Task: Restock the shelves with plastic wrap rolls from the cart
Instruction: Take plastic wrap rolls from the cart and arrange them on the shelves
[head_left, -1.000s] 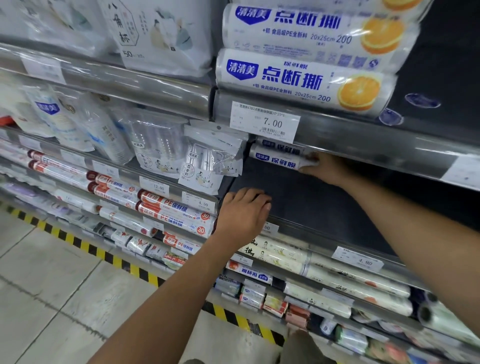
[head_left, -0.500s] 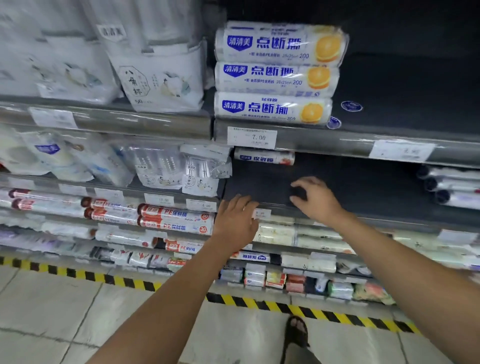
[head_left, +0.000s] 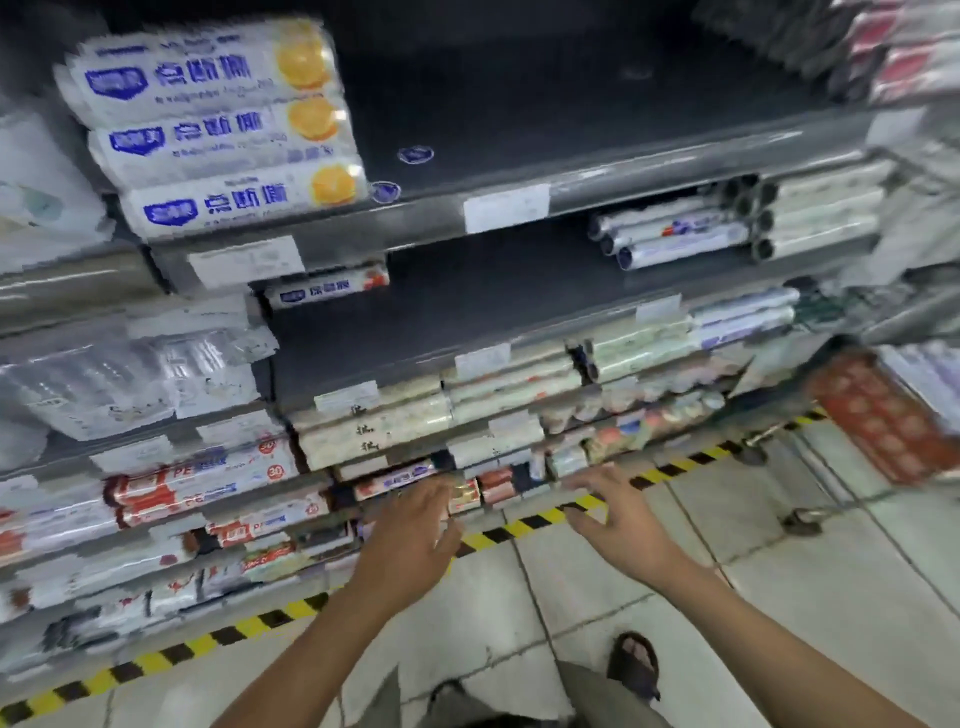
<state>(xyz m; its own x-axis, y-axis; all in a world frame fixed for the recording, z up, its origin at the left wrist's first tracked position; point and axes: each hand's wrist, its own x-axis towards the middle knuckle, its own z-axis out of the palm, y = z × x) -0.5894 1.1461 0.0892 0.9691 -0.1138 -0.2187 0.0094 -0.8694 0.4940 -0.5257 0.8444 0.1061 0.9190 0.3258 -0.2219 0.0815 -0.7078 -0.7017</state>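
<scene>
A single white-and-blue plastic wrap roll (head_left: 326, 291) lies at the left back of a dark middle shelf (head_left: 483, 306), which is bare beside it. Three larger rolls with orange pictures (head_left: 208, 130) are stacked on the shelf above. My left hand (head_left: 410, 540) and my right hand (head_left: 618, 525) hang in front of the lower shelves, away from the roll, fingers spread and holding nothing. At the far right a corner of the cart (head_left: 883, 415) shows red packaging. The whole view is blurred by motion.
More rolls (head_left: 691, 234) lie at the right of the middle shelf. Lower shelves hold red-and-white rolls (head_left: 202, 478) and pale rolls (head_left: 415, 415). A yellow-black stripe (head_left: 524, 525) runs along the tiled floor. My sandalled foot (head_left: 634, 665) is below.
My right hand has let go of the small roll and left the shelf. Both hands have dropped down and back from the shelf edge. The view has swung right and tilted.
</scene>
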